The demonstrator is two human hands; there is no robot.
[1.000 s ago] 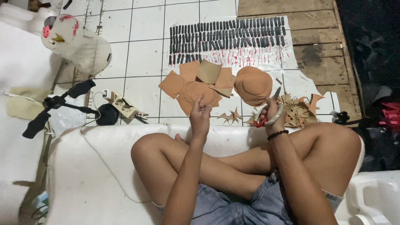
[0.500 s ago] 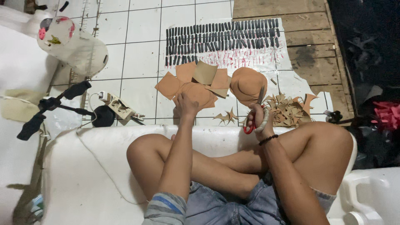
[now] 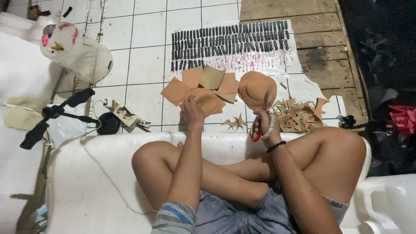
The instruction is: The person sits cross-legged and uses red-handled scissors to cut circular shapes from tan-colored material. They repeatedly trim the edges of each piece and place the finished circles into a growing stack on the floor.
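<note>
Your left hand (image 3: 192, 113) is reaching down onto the round tan leather-like disc (image 3: 206, 99) that tops the heap of flat brown square sheets (image 3: 197, 84) on the white tiled floor (image 3: 145, 65). The fingers are curled over the disc's near edge and hide the contact, so I cannot tell whether they pinch it or only press on it. The disc looks thin, light and floppy, likely to bend if you lift it by one point. It is best taken at the rim, thumb under and fingers on top, since the pieces may slide over each other. Your right hand (image 3: 265, 125) is clenched through the loops of the red-handled scissors (image 3: 261, 119), blades pointing up and away from you, just in front of the stack of finished round brown discs (image 3: 256, 88). The pile of jagged brown offcuts (image 3: 299, 115) lies just right of that hand.
</note>
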